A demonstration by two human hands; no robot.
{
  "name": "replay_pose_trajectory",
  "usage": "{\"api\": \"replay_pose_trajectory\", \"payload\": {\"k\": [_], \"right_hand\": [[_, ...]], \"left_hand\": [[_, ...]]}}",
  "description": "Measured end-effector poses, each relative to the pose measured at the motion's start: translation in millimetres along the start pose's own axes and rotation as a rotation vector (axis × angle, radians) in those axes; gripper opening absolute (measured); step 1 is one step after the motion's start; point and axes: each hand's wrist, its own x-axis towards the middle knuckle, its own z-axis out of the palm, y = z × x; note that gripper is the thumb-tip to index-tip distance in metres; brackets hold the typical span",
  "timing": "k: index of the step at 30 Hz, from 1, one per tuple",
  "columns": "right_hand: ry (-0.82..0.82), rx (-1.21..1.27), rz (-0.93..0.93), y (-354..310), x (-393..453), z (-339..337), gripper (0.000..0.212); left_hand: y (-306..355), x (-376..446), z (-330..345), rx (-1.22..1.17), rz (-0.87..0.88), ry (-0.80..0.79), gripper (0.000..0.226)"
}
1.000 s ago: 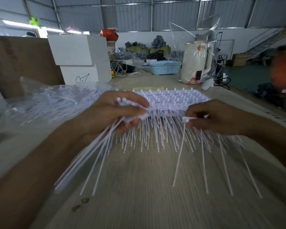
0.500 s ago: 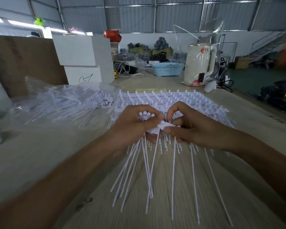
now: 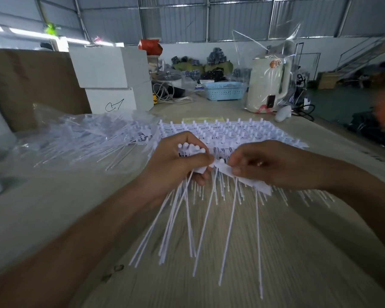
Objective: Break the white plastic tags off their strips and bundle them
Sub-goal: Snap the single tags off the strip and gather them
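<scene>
- Hands met over a wooden table: the left hand was curled round a small bundle of loose tags, their round heads poking above the fist and thin tails fanning down toward the person.
- The right hand pinched the strip just beside the left thumb, a few tags hanging from it.
- Judged from the scene, the work was early to midway: only a modest bundle was in hand.
- A broad pile of unbroken strips lay just beyond both hands.
- More tags filled a clear plastic bag to the left of the left hand.
- Writing was scarce: a hand-drawn squiggle marked the white box far beyond the left hand; no brand was legible.
</scene>
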Motion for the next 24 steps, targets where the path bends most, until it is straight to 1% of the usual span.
{"api": "replay_pose_trajectory", "payload": {"k": [3,4,6,7,9,14,16,18,21,23,24], "right_hand": [[-0.032,0.125,-0.012,0,0,11,0.037],[-0.015,0.17,-0.02,-1,1,16,0.037],[0.05,0.208,-0.032,0,3,22,0.03],[0.084,0.202,-0.044,0,4,22,0.026],[0.139,0.159,-0.079,-1,5,23,0.026],[0.213,0.004,-0.169,-2,6,27,0.023],[0.221,-0.109,-0.192,-1,5,26,0.023],[0.196,-0.142,-0.194,0,5,27,0.022],[0.134,-0.117,-0.228,-5,6,28,0.021],[0.095,-0.13,-0.23,-1,4,20,0.028],[0.087,-0.141,-0.207,3,2,13,0.033]], "left_hand": [[2,-1,3,-0.002,-0.014,-0.006,0.008],[2,-1,4,0.01,-0.017,-0.006,0.008],[2,0,4,0.043,-0.029,0.006,0.013],[3,0,3,0.054,-0.038,0.016,0.016],[4,0,0,0.061,-0.058,0.039,0.017],[9,2,0,0.052,-0.153,0.04,0.009],[13,3,-3,0.074,-0.232,0.003,0.014],[17,4,-7,0.104,-0.293,-0.07,0.013],[20,4,-15,0.16,-0.317,-0.198,0.018],[23,3,-22,0.174,-0.319,-0.271,0.02],[25,3,-27,0.166,-0.309,-0.295,0.018]]}}
